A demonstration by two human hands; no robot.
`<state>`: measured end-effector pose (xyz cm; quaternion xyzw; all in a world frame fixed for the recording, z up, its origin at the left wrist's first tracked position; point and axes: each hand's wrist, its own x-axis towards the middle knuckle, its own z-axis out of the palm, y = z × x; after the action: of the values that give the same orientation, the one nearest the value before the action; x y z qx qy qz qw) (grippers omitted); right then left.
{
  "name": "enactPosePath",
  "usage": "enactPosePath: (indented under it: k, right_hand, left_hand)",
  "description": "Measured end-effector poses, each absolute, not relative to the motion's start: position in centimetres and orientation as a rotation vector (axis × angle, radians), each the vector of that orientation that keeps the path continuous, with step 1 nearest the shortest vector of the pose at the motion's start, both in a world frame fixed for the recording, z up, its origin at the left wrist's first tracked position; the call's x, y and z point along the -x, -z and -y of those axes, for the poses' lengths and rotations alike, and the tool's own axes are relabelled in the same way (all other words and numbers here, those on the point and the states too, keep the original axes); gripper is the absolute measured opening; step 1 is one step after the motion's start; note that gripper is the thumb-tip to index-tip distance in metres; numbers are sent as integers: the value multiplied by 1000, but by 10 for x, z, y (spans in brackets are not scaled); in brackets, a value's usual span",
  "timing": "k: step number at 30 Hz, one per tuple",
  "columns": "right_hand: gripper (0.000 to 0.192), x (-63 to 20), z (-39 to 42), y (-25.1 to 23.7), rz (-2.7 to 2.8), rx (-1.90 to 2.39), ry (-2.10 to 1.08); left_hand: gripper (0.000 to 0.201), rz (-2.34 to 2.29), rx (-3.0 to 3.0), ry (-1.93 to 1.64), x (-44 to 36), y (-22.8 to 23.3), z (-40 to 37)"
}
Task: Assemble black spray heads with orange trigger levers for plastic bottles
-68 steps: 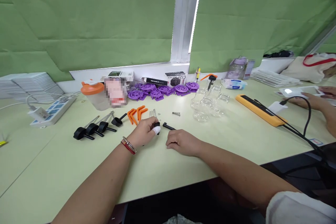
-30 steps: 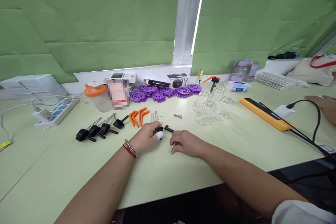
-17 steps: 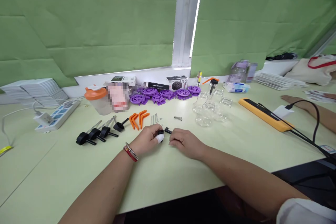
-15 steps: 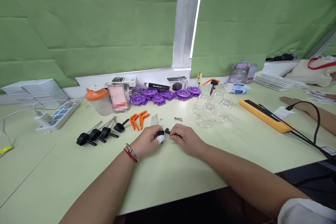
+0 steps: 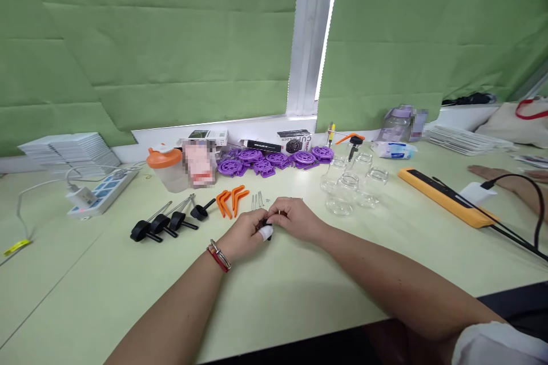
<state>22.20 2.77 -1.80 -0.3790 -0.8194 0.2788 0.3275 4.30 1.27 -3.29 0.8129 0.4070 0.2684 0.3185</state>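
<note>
My left hand [image 5: 246,235] is closed around a small black plastic part [image 5: 269,236], mostly hidden by the fingers. White tape wraps its thumb. My right hand [image 5: 297,219] meets it from the right, fingertips pinched against the black part; the small black piece they held is now covered. Just beyond the hands lie several metal pins [image 5: 257,200] and orange bent levers [image 5: 234,199]. To the left, several black round pieces with handles [image 5: 141,230] rest on the table, most with metal rods attached.
Purple plastic wheels [image 5: 262,166] and boxes [image 5: 295,141] line the back. Clear glass vessels [image 5: 339,204] stand at right, beside an orange power strip [image 5: 447,197]. An orange-lidded cup [image 5: 166,168] and white power strip [image 5: 107,191] are left. Another person's arm [image 5: 509,183] rests at far right.
My right hand has moved left to join my left hand, and the small black piece between them has gone out of sight. The spring is now hidden. The view has shifted slightly.
</note>
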Motion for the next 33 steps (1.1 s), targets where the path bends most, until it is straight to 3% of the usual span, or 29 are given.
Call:
enactPosePath:
  k: [9,15,24,33]
  right_hand:
    - [11,-233,-57,12,2041,1045,-943]
    - [18,-272,-98,32,1705,1450,-624]
    - [19,-282,-105,60,2199,1596,-441]
    - [20,-281,-101,58,2289,1584,-378]
  left_hand:
    - [10,-1077,-2115,-686,-44,32,-12]
    - [12,-1105,-2091,-663,-43,32,-13]
    - [14,-1129,-2067,-645,-42,33,-14]
    - [14,-1134,-2055,-633,-42,31,-14]
